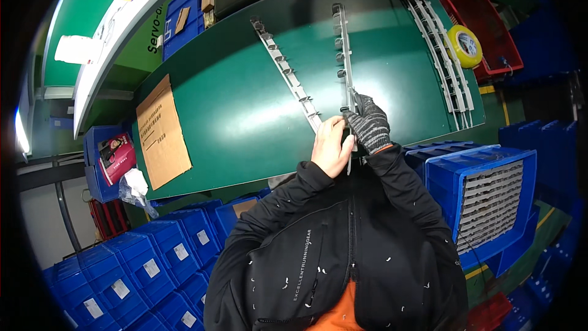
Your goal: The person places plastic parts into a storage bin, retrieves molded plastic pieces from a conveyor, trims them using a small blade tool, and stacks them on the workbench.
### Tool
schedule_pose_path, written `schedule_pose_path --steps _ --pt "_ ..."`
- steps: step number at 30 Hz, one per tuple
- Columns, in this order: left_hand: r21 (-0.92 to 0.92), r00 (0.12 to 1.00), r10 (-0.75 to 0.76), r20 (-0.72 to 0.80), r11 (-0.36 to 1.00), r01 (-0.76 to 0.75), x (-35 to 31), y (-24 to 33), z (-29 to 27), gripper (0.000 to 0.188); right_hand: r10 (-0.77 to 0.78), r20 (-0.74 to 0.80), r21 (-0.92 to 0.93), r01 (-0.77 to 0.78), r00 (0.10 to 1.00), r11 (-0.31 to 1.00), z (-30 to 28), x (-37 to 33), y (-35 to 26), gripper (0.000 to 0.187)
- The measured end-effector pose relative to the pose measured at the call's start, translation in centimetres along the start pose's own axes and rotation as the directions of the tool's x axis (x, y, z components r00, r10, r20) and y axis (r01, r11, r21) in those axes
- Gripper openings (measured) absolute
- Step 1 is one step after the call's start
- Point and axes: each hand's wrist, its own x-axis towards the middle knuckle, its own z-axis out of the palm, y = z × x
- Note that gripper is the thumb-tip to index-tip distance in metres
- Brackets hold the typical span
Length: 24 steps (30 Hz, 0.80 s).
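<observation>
A narrow light metal strip with dark clips along it [347, 49] runs away from me over the green table. At its near end, my bare left hand [332, 146] has thumb and fingers closed around the strip. My right hand [370, 124], in a grey-and-black knitted glove, is closed on the same strip just beyond and to the right. The small parts between the fingers are mostly hidden. To the left lies a second clip-lined strip [288, 73], its near end close to my left hand.
Several more strips [438, 55] lie together on the table's right side, beside a yellow tape roll [465, 46] and a red crate [490, 37]. Flat cardboard [162, 135] covers the left end. A blue crate stacked with strips [481, 202] stands near right; blue bins [141, 263] fill the lower left.
</observation>
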Motion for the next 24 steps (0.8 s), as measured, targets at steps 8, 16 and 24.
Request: schedule_pose_path --steps 8,16,24 --pt "0.075 0.972 -0.146 0.185 0.988 0.135 3.6 -1.2 4.0 0.065 0.04 -0.121 0.355 0.006 0.992 0.935 -7.0 0.6 1.6 0.02" --pt "0.476 0.946 -0.008 0.323 0.866 -0.155 7.9 -0.9 10.5 0.072 -0.026 -0.139 0.435 0.084 0.99 0.896 -12.9 -0.8 0.3 0.026" --pt "-0.057 0.943 0.275 0.186 0.961 -0.269 7.5 1.7 6.5 0.027 0.015 -0.227 0.116 0.012 0.974 0.993 -15.3 1.4 6.6 0.022"
